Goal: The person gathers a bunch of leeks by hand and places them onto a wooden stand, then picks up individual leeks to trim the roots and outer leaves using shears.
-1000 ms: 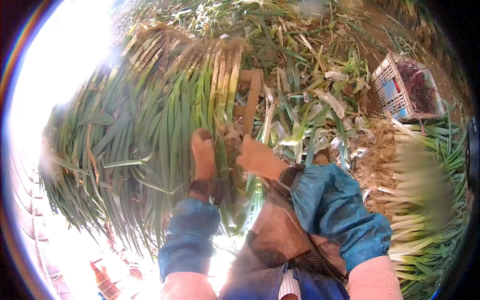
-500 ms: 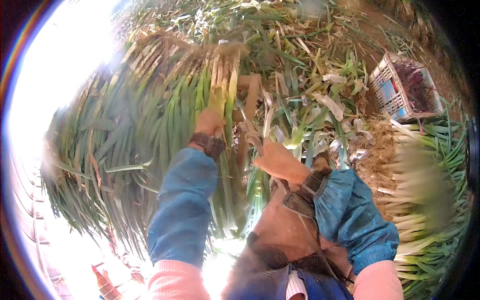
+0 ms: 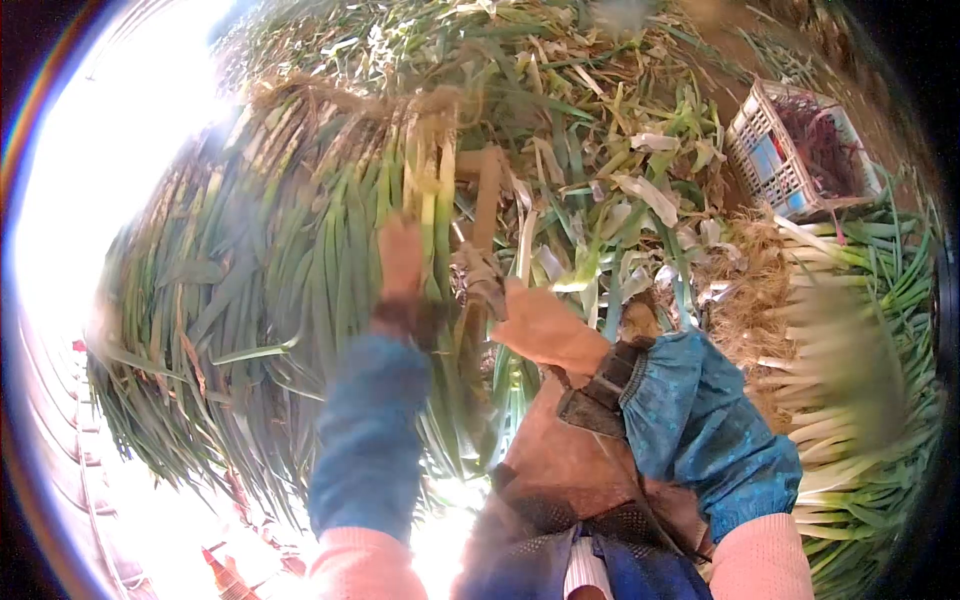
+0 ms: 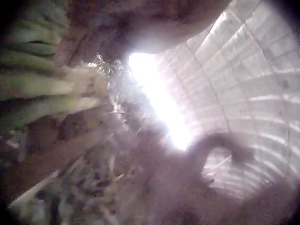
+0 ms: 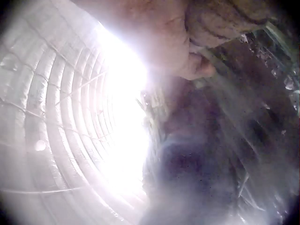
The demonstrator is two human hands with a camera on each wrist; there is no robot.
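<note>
A thick layer of leeks [image 3: 340,230] lies side by side on the left in the head view, roots away from me. My left hand [image 3: 400,258], blurred, is over the stalks at the right end of this layer. In the left wrist view its loosely bent fingers [image 4: 77,47] come down beside pale leek stalks [image 4: 42,86]. My right hand [image 3: 550,325] grips a brown, cloth-wrapped tool [image 3: 480,278] with a thin, bright tip, to the right of those stalks. In the right wrist view the thick wrapped part [image 5: 225,23] sticks out past the thumb.
A wooden frame [image 3: 487,190] shows beside the leeks. Trimmed leaves and peelings [image 3: 610,190] litter the ground beyond. At the right stand a white plastic crate [image 3: 765,165] with reddish strands inside and a row of pale-stemmed leeks [image 3: 815,450], with roots toward me.
Over the second my left hand has moved up along the leeks, then slightly left. My right hand has moved right and then a little back left, still gripping the tool. The view has shifted slightly.
</note>
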